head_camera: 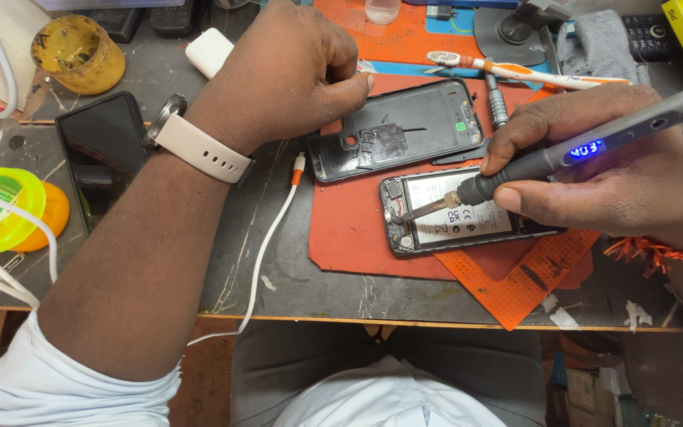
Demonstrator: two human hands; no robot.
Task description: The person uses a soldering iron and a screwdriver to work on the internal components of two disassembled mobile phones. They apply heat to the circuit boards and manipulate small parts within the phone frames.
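Note:
My right hand (602, 170) grips a grey soldering iron (563, 150) with a lit blue display; its tip touches the upper left corner of an opened phone (452, 213) lying face down with its battery showing. The phone rests on a red-orange mat (349, 229). Just behind it lies the detached black back cover (401, 126). My left hand (286, 71), with a pale watch strap on the wrist, is closed in a fist beside the cover's left end, thumb near its edge; whether it pinches anything is hidden.
A black phone (100, 150) lies at the left, next to yellow-green lidded tubs (5, 209). A yellow stained pot (77, 51) stands at the back left. A white cable (266, 253) runs over the table edge. A toothbrush (515, 73) and metal tool (497, 103) lie behind.

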